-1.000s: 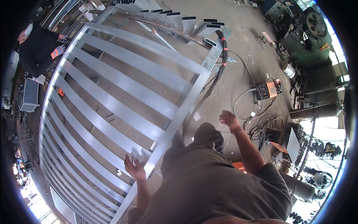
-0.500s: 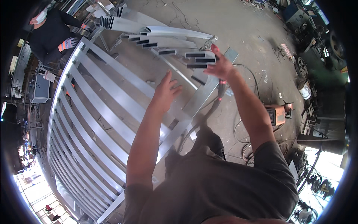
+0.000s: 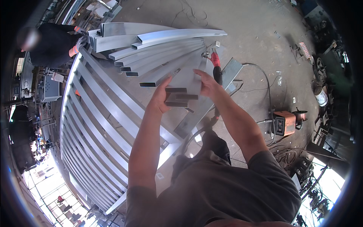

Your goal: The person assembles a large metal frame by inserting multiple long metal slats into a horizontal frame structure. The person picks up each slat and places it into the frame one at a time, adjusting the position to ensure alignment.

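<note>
Left hand [image 3: 160,96], right hand [image 3: 209,85] flank tubes [image 3: 182,97] — contact hidden, whether pinching I can't tell.

I'm seeing daylight glaring through a gridded window [image 3: 44,181] at the left, while the speckled grey-brown floor [image 3: 247,43] is stretching away.

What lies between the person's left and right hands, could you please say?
Several rectangular metal tubes lie there, their near ends visible, as the head view shows.

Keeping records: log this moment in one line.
left hand: at left of metal tubes; right hand: at their right; slatted frame: leftward
</note>
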Demonstrator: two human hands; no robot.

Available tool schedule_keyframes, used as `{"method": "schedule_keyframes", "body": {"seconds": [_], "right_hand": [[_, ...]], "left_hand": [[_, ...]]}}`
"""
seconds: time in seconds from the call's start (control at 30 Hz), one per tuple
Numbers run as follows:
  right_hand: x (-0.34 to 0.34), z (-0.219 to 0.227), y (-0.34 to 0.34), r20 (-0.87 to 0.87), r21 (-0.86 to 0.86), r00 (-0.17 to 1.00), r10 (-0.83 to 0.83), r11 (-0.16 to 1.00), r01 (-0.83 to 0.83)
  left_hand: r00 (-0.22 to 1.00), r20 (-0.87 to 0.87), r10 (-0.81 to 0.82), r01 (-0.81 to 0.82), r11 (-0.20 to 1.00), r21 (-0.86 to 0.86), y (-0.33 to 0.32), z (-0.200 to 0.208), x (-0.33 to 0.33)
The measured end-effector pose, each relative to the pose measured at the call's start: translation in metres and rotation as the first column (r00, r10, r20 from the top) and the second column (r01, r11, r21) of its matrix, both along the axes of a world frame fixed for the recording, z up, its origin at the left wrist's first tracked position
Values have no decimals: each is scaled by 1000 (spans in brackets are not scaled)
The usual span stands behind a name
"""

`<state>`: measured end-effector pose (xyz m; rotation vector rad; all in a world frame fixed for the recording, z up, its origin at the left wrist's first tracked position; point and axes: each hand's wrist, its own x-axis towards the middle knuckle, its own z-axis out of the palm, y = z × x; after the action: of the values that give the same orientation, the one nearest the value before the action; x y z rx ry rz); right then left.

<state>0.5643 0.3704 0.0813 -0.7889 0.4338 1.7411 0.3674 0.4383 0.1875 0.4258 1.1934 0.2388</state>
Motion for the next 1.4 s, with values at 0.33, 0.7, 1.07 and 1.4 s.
{"method": "schedule_keyframes", "body": {"seconds": [0.33,0.7,1.07,1.4], "right_hand": [[-12,29,8,-17,-25,997,-78,997,78],[-43,137,-18,-68,135,964,-257,955,264],[-68,234,-36,-227,317,918,-324,867,384],[-105,358,-112,-449,385,881,-148,858,340]], "left_hand": [[993,-43,-113,118,985,122,31,38,9],[919,-267,-290,349,912,214,45,146,22],[800,-257,-543,599,746,289,53,294,34],[822,-200,-533,527,581,620,-22,419,-20]]}}
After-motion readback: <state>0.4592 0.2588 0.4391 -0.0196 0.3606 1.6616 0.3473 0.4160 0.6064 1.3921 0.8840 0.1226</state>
